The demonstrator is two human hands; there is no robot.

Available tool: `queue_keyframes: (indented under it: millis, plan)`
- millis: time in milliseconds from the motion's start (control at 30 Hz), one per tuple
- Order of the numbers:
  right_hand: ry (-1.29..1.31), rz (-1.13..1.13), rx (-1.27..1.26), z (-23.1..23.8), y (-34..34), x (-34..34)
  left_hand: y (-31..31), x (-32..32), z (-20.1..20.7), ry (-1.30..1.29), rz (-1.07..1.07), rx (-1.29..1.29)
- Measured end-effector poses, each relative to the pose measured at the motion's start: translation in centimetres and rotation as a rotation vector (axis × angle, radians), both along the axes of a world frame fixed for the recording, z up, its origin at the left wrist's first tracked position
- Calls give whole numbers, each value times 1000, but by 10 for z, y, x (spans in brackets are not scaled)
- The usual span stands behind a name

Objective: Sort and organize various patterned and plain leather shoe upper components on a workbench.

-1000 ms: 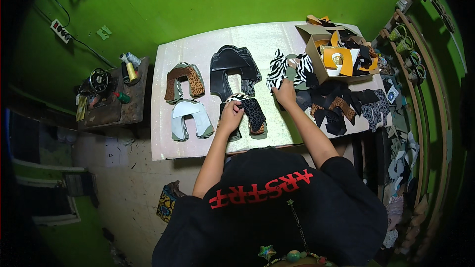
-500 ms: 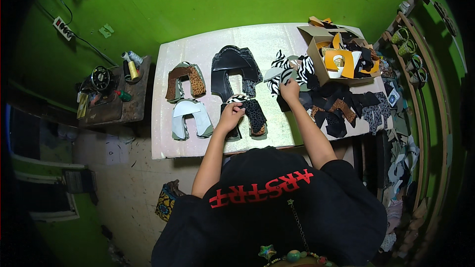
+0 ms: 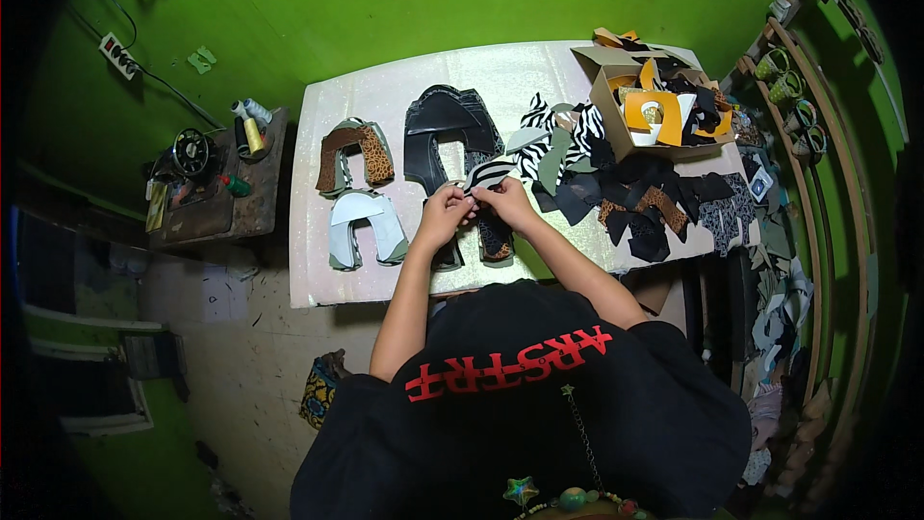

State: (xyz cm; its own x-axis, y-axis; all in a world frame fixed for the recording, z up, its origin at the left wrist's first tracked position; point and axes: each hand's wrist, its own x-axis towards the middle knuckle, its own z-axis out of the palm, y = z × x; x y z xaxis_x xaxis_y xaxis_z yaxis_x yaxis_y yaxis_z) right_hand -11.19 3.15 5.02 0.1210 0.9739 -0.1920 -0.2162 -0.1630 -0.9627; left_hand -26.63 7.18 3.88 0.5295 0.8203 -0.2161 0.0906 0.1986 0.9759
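A zebra-striped fabric piece (image 3: 491, 173) is pinched in my right hand (image 3: 507, 204), above the near middle stack. My left hand (image 3: 446, 219) is closed with its fingertips meeting the right hand's at the piece's lower edge; whether it grips the same piece is partly hidden. Under both hands lies a U-shaped stack of patterned pieces (image 3: 497, 239), mostly covered. Beyond it sits a larger stack of black U-shaped pieces (image 3: 445, 117). To the left are a brown and leopard-print stack (image 3: 382, 167) and a white stack (image 3: 356, 204).
Loose zebra and grey-green cut pieces (image 3: 551, 159) lie right of the hands, with black and leopard scraps (image 3: 640, 202) nearer. A cardboard box (image 3: 616, 130) full of cut pieces stands at the back right. A sewing machine (image 3: 195, 156) and thread cones (image 3: 253, 135) occupy a side table.
My right hand has moved left from the loose pieces with a zebra-striped piece, meeting my left hand over the near middle stack. The view has shifted slightly.
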Motion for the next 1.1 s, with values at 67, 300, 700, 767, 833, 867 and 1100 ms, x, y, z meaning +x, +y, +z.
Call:
queue_keyframes:
  millis: [67,300,700,767,833,867,1100]
  plan:
    - [-41,-52,-36,5,-3,-1,-1,-3,4,-21,13,-32]
    - [-62,-116,51,-14,0,11,7,-36,6,230,104,178]
    - [-714,-122,179,-28,-1,-8,0,-39,-15,572,334,352]
    - [-756,-127,174,-32,0,-8,-1,-36,-20,579,349,364]
    - [-756,-136,122,-36,0,-8,-2,-32,-23,597,381,394]
    - [-756,-134,125,-38,0,-8,-3,-31,-25,597,384,395]
    - [-793,-158,93,-44,7,-5,-7,-23,-22,684,473,458]
